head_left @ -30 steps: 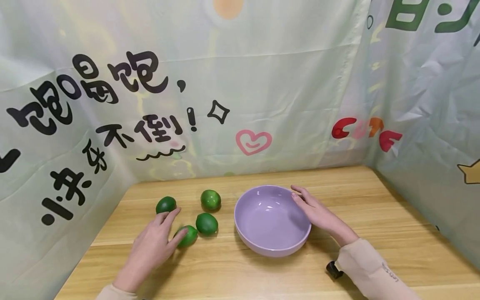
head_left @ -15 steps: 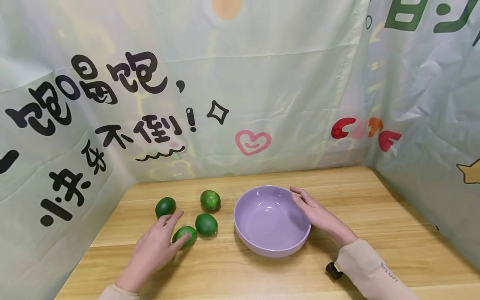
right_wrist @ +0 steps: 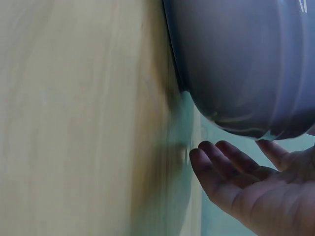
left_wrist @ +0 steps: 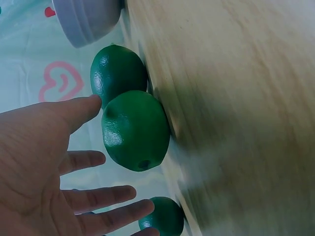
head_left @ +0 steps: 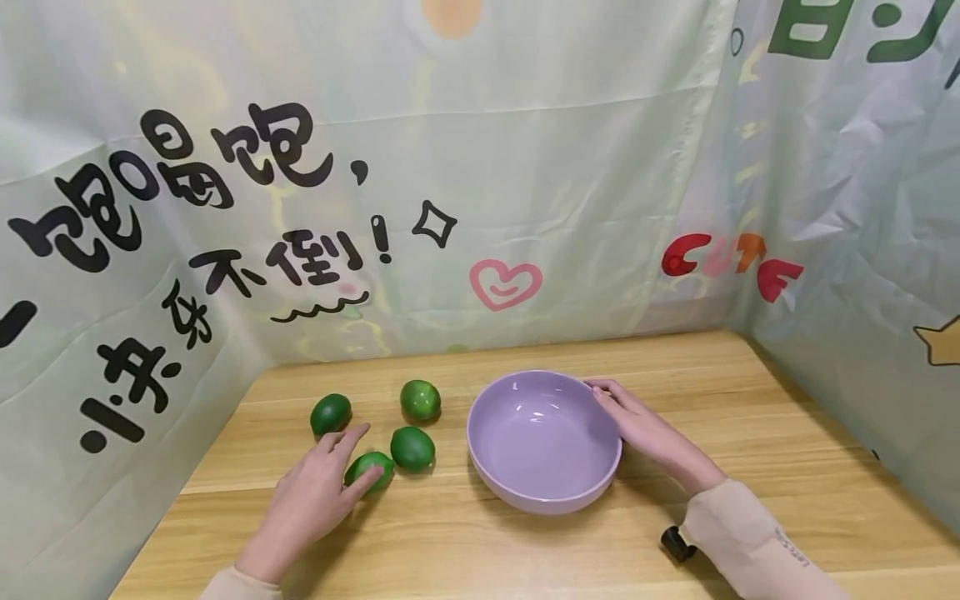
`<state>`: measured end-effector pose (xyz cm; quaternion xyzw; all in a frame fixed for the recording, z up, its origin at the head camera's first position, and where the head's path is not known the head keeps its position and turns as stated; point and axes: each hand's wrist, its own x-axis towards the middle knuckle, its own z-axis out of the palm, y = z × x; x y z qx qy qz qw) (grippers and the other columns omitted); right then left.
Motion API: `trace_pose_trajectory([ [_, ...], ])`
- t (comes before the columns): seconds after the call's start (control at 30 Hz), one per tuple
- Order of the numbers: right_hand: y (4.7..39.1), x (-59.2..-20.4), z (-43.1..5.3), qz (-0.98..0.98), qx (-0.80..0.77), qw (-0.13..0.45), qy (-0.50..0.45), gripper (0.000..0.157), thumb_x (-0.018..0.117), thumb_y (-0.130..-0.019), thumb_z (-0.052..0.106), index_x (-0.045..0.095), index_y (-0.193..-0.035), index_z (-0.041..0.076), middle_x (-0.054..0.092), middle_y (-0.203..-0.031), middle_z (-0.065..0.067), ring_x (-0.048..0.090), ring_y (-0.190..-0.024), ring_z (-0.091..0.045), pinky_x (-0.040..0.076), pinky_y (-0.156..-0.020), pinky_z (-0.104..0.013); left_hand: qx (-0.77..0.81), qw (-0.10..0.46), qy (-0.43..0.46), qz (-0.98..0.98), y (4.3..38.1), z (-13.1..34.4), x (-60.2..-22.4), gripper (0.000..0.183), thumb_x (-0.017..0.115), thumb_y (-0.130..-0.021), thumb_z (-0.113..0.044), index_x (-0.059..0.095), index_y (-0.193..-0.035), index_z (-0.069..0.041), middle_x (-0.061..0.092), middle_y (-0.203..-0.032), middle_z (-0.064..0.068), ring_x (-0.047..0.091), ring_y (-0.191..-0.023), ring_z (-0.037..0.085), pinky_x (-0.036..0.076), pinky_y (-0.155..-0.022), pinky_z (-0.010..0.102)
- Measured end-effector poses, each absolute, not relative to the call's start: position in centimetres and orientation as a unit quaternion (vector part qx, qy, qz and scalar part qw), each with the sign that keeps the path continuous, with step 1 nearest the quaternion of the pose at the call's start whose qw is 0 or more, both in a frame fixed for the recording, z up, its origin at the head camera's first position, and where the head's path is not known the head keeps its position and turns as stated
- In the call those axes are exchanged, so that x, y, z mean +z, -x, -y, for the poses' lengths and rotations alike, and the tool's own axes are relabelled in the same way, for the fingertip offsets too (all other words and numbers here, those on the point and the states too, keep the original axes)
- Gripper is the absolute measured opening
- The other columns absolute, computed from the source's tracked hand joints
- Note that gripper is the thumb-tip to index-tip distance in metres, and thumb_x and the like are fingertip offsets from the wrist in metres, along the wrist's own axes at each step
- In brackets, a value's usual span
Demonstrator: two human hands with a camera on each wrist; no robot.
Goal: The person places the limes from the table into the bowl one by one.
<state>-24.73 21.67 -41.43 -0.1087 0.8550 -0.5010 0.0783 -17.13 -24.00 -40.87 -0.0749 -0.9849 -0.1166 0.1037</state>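
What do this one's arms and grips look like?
They're a person's: the left grip and right grip are bare, ungloved hands. The left sleeve and right sleeve are pale beige; the right one bears small dark lettering, and a small black piece shows by its wrist end.

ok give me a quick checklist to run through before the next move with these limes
1. Left hand ready to grasp: ok, fingers spread beside the nearest lime.
2. Nearest lime gripped: not ok, no fingers are curled round it.
3. Direct way from that lime to the purple bowl: not ok, another lime lies between them on the table.
4. Bowl upright on the table: ok.
5. Right hand steadying the bowl: cannot tell, it is at the rim but contact is unclear.
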Motion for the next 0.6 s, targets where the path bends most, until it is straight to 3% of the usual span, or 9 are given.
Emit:
trace_pose_trajectory([
  [0.2,24.70,-41.48,-22.24,-0.835,-0.529,0.095,0.117,0.059,0.033,-0.118,0.043,0.038,-0.161,0.003,0.041,-0.164,-0.030,0.056,-0.140,-0.043,0.056,-0.103,-0.046,-0.114,0.108,0.079,0.984,17.22,24.11,-41.11,0.066,0.076,-0.099,-0.046,0.056,-0.155,-0.017,0.064,-0.141,0.024,0.071,-0.112,0.046,0.060,-0.076,0.061],
  [0.6,23.84,-41.04,-22.52,-0.820,-0.550,0.118,0.105,0.053,0.035,-0.119,0.037,0.037,-0.161,0.006,0.042,-0.162,-0.029,0.058,-0.136,-0.041,0.057,-0.095,-0.042,-0.119,0.095,0.074,0.986,17.39,24.06,-41.32,0.064,0.074,-0.100,-0.047,0.057,-0.154,-0.017,0.064,-0.142,0.023,0.070,-0.117,0.047,0.060,-0.079,0.063],
])
